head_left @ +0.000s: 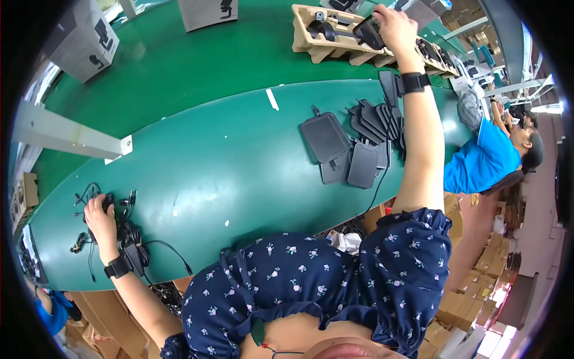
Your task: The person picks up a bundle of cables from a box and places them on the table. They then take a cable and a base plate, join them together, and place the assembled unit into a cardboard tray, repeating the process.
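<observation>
At the far right, my right hand (pixel 396 30) is closed on the edge of a black rectangular plate (pixel 369 33), partly hidden by the fingers. The plate is over a beige molded tray (pixel 304 39) that holds black parts, among them a stand-like piece (pixel 321 29). On the left of the green bench, my left hand (pixel 100 220) curls its fingers round part of a heap of black cables (pixel 127 230). A dark piece shows at its fingertips, and the palm side is hidden. Beside that wrist lies a black power adapter (pixel 136 255).
Flat black plates (pixel 326 137) lie stacked right of centre, with a thin cable beside them. White printed boxes (pixel 86 42) stand on the far green belt (pixel 239 57). A pale metal post (pixel 69 131) rises at left. A co-worker in blue (pixel 487 158) sits at right.
</observation>
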Demonstrator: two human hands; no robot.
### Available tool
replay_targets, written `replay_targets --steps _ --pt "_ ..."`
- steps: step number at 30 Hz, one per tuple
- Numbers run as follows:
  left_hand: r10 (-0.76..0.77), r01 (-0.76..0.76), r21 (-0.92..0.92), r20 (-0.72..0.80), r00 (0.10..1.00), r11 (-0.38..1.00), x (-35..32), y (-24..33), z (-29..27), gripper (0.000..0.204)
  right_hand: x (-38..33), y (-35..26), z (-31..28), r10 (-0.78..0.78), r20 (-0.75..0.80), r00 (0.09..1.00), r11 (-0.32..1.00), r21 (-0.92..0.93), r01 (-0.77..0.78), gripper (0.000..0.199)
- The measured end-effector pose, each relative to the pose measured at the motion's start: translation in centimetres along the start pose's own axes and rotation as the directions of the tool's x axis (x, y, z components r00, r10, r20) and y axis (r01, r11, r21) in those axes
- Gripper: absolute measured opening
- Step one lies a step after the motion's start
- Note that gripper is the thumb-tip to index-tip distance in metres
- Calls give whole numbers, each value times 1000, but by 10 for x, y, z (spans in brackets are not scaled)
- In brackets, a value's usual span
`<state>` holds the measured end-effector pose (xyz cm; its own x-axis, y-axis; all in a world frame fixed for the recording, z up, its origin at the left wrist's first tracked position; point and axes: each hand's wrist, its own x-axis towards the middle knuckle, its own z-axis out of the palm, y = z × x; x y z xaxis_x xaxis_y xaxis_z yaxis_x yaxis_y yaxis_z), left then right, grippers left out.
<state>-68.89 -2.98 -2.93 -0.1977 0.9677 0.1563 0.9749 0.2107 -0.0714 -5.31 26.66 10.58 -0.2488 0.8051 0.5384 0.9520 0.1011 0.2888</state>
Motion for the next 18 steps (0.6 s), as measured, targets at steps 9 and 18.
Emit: replay_targets --steps 9,18 --pt "-49 49 -2 10 999 999 -2 3 -3 36 38 -20 49 -143 -187 972 956 228 184 14" --pt "27 2 148 -196 980 989 -1 38 -26 29 4 -12 141 90 -155 984 995 -20 -95 28"
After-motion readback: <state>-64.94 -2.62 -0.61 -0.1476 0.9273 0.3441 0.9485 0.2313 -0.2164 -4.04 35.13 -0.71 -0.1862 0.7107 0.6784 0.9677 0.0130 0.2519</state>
